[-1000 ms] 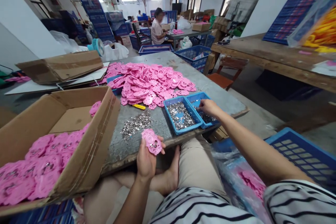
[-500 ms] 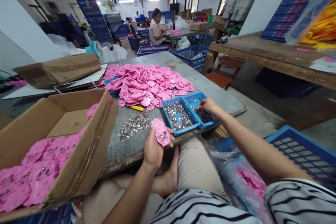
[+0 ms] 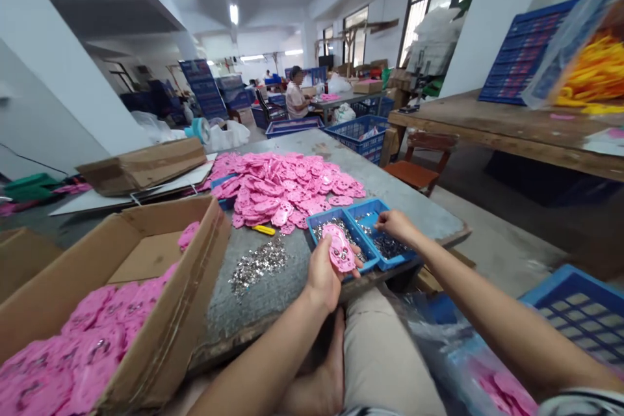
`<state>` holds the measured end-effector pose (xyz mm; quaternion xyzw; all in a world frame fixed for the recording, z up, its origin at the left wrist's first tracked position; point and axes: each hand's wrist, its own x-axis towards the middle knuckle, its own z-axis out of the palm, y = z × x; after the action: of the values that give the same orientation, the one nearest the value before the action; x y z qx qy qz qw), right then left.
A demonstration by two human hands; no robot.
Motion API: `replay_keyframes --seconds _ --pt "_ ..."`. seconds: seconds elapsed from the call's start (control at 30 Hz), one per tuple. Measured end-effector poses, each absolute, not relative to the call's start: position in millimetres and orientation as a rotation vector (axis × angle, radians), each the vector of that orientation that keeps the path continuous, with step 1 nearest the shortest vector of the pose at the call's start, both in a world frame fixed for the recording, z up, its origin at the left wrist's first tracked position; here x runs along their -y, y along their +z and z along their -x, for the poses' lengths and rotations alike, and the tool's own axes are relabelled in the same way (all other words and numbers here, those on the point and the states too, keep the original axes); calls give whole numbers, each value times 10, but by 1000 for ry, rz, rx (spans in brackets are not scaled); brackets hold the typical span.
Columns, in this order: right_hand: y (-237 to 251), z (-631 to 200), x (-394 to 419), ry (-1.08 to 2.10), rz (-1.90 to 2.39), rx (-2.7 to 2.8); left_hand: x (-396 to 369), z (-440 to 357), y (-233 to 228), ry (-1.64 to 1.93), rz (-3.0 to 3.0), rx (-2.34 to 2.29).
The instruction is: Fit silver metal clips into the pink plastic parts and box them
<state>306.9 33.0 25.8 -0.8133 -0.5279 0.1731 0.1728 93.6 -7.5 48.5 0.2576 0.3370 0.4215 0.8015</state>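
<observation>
My left hand (image 3: 325, 276) is closed around the edge of a pink plastic piece (image 3: 340, 249) with small shiny metal bits set in its face. It holds this piece tilted up in front of the left blue tray (image 3: 312, 229), partly covering the silvery bits inside. Over the right blue tray (image 3: 385, 265), the fingers of my right hand (image 3: 397, 226) are pinched together near its right rim. Whatever lies between those fingertips is too small to make out. Dark and silvery small parts (image 3: 389, 247) lie in that right tray.
A heap of pink pieces (image 3: 287, 185) covers the table's middle, with a yellow cutter (image 3: 264, 230) before it. Loose metal bits (image 3: 260, 263) lie nearby. At left stands a cardboard box (image 3: 180, 299) holding pink pieces. A person (image 3: 296, 96) sits at a farther table.
My left hand has moved right with the pink piece, from beside the left tray to in front of it. My right hand remains pinched at the right tray. The view has tilted up.
</observation>
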Motion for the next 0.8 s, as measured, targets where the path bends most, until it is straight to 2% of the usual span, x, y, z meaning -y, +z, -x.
replay_keyframes --seconds 0.37,0.6,0.8 --pt "328 -3093 -285 420 2043 1400 20 -1097 411 857 -633 -711" --pt "329 -3105 -180 732 1757 1197 62 -1043 359 917 -804 -700" --pt "369 -2504 177 1035 1319 1065 182 -979 346 1052 -882 -764"
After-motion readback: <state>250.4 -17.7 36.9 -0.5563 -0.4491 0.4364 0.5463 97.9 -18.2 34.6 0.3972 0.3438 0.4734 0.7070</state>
